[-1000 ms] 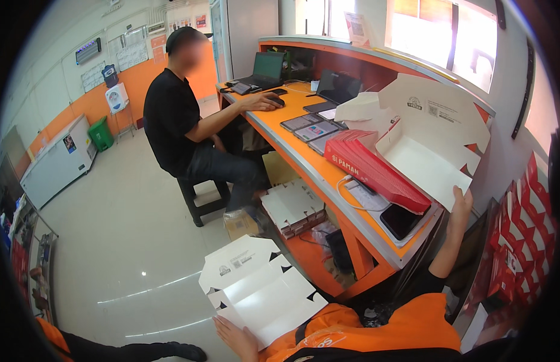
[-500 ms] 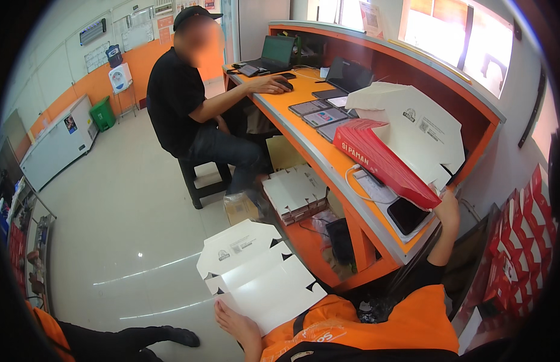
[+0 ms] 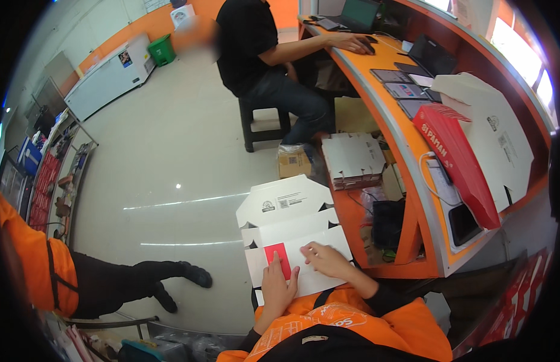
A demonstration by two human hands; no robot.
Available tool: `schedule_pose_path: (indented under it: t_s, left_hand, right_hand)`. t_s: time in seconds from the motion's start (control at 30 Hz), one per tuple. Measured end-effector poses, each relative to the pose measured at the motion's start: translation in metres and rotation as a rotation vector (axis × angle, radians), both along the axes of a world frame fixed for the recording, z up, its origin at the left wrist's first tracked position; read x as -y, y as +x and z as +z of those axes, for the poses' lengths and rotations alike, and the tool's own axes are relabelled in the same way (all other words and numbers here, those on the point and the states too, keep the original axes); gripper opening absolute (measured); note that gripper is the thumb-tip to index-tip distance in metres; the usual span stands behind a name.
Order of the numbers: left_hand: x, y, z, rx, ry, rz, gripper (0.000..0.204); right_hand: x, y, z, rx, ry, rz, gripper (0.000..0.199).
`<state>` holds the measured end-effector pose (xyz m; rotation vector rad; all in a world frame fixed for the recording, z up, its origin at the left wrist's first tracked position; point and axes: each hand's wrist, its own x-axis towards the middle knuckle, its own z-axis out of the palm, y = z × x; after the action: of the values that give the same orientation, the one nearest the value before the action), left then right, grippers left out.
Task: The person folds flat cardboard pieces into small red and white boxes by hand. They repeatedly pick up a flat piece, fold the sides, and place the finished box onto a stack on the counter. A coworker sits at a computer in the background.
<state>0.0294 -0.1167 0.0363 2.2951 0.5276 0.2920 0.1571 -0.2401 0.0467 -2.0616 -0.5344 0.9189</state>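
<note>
An unfolded white cardboard box blank (image 3: 301, 232) with notched edges and a dark printed mark lies across my lap. One of its flaps (image 3: 280, 256) is turned inward and shows a red outer face. My left hand (image 3: 277, 285) rests on that red flap, fingers stretched out and thumb apart. Just to its right, over the white panel, my right hand (image 3: 329, 261) is curled with its fingers drawn together. Whether anything is between those fingers is hidden.
On the orange desk (image 3: 385, 57) at right lie a red-sided box blank (image 3: 458, 160), a black phone (image 3: 464, 224), tablets and laptops. Flat blanks (image 3: 354, 158) are stacked below. A seated person (image 3: 250, 57) uses a mouse; another person's legs (image 3: 120, 274) extend at left.
My right hand has left the red-sided blank on the desk and come to the blank on my lap. My left hand has shifted onto its folded-in red flap. The view has swung left.
</note>
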Motion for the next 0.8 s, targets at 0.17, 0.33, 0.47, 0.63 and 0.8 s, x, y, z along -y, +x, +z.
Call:
schedule_pose_path:
  t_s: [0.17, 0.33, 0.47, 0.63, 0.8]
  left_hand:
    - [-0.020, -0.004, -0.004, 0.033, -0.447, 0.162, 0.056]
    - [-0.051, -0.019, 0.005, 0.022, -0.859, 0.210, 0.064]
    - [-0.090, -0.042, 0.022, -0.136, -1.077, -0.315, 0.069]
    - [-0.048, -0.043, 0.067, 0.241, -0.983, -0.519, 0.078]
    - [-0.010, -0.008, 0.071, 0.320, -0.249, -0.274, 0.049]
  right_hand:
    - [-0.055, -0.022, -0.023, 0.189, -0.157, 0.115, 0.045]
    - [-0.061, -0.031, -0.081, -0.331, 0.577, -0.032, 0.030]
    - [-0.052, -0.014, -0.030, -0.704, 0.697, -0.179, 0.027]
    - [-0.048, -0.001, 0.015, -0.482, 0.897, -0.402, 0.026]
    - [-0.045, 0.002, 0.050, -0.376, 0.952, -0.469, 0.024]
